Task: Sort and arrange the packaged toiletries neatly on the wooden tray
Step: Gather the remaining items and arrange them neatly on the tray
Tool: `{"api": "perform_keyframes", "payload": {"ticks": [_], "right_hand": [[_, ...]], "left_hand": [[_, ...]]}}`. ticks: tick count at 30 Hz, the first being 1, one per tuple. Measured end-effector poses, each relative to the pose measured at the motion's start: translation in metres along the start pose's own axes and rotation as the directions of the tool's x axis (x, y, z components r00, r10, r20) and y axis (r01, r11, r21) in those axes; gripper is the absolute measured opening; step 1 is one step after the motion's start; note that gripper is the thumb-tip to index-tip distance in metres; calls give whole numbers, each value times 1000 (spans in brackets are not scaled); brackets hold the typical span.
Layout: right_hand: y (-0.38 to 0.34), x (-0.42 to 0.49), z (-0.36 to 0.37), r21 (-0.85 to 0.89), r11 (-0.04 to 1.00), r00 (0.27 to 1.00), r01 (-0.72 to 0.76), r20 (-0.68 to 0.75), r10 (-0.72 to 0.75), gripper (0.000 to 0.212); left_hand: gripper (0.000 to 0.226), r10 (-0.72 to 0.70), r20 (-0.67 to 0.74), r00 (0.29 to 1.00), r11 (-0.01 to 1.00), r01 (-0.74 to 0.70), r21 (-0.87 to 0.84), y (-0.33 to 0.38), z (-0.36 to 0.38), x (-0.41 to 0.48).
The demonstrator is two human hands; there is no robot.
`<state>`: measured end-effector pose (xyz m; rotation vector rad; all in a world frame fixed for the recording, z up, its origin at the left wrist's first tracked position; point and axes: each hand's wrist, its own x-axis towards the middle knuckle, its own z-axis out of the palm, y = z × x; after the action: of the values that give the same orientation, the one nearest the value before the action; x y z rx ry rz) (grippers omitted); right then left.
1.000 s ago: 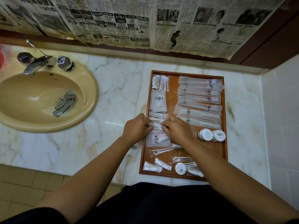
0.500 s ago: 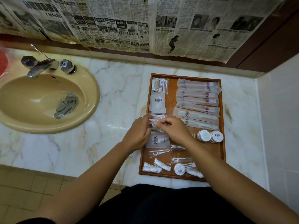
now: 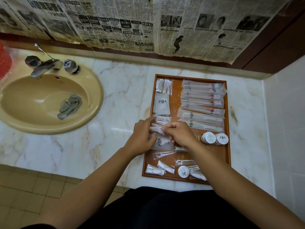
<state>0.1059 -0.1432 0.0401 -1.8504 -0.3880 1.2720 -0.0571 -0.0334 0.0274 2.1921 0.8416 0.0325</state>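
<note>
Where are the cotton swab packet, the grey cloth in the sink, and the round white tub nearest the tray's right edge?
cotton swab packet (image 3: 164, 85), head view, middle of the clear wrapper.
grey cloth (image 3: 70, 106), head view, centre of its crumpled folds.
round white tub (image 3: 222, 138), head view, printed lid.

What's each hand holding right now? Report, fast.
Left hand: closed, pinching one end of the floss pick packet, index finger straight.
Right hand: closed, pinching the same packet's other end.
</note>
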Motion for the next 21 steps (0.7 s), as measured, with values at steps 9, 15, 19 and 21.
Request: {"api": "perform_keyframes", "payload": {"ticks": [9, 15, 19, 21], "right_hand": [[15, 13, -6, -435, 898, 976, 64, -160, -147, 5], [14, 23, 0, -603, 793, 925, 83, -250, -287, 12], [14, 29, 0, -675, 735, 928, 66, -230, -294, 15], [15, 30, 0, -699, 713, 929, 58, -223, -294, 14]], "left_hand": [[13, -362, -57, 930, 895, 330, -299, -9, 5, 21], [9, -372, -135, 919, 923, 350, -160, -6, 8, 43], [12, -334, -99, 937, 937, 318, -147, -8, -1, 44], [16, -342, -52, 938, 910, 317, -266, -14, -10, 38]]}}
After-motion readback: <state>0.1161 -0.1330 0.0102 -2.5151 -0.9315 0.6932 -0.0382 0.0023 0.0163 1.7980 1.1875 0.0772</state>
